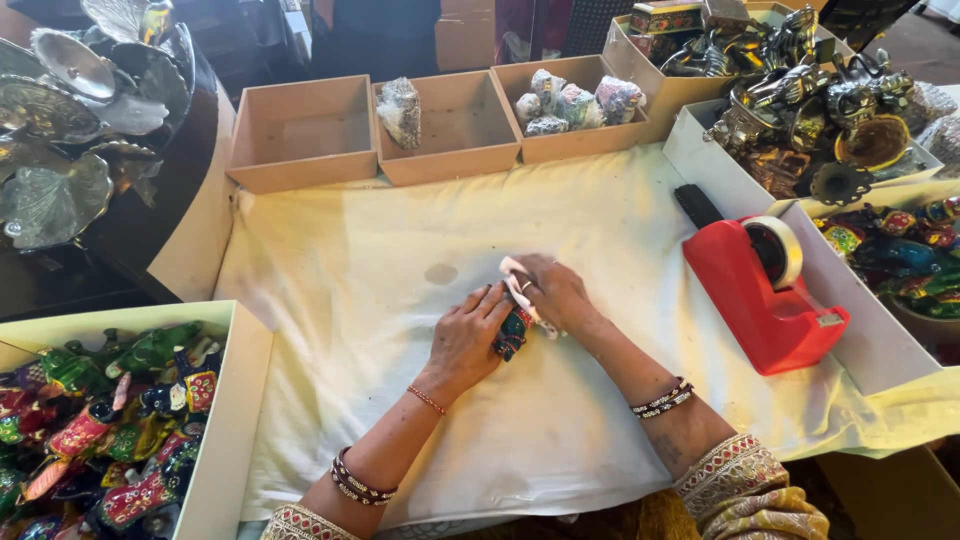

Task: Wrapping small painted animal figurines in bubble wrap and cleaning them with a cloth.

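Note:
A small painted figurine [512,335], dark green with red, lies on the white cloth [380,290] in the middle of the table. My left hand [465,340] grips it from the left. My right hand [555,292] holds it from the right, together with a piece of white wrapping [520,288] that lies over the figurine's upper end. Both hands touch each other around the figurine, and much of it is hidden by the fingers.
A red tape dispenser [765,295] stands right of the hands. Three cardboard trays at the back: one bare [300,130], one with a single wrapped bundle [402,110], one with several [572,102]. A box of painted figurines [110,430] sits front left, metal ornaments [810,100] back right.

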